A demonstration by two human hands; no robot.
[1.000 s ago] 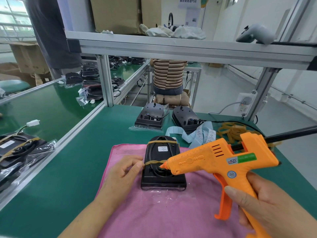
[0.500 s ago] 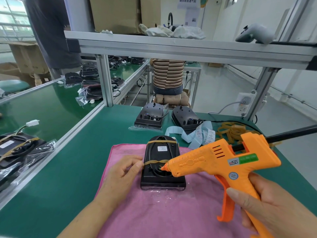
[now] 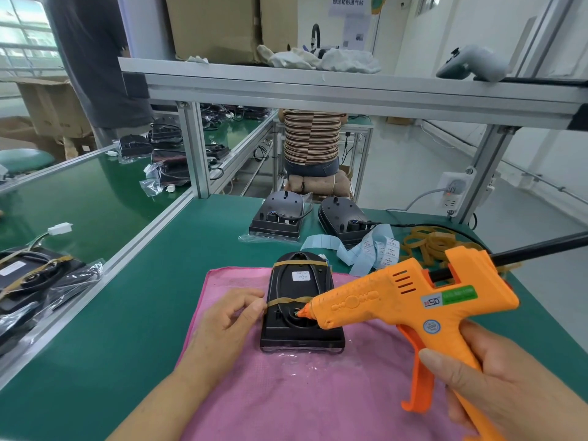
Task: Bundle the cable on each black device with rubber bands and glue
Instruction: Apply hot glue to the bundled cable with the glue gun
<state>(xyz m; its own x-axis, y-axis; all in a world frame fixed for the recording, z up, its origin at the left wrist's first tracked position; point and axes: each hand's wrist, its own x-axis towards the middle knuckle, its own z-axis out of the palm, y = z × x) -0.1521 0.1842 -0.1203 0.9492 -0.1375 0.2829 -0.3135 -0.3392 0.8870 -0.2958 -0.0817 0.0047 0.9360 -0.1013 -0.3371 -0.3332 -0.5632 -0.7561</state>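
Here black device (image 3: 300, 300) flat, 2 rubber bands (image 3: 286, 301) across.

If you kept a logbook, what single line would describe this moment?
step: gluing | right hand: grips glue gun, nozzle at black device | left hand: pinches rubber band | under: pink cloth

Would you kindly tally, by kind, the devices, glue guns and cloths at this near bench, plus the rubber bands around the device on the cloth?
Black plastic devices: 3
Tan rubber bands on that device: 2
Orange plastic glue gun: 1
Pink woven cloth: 1
Total: 7
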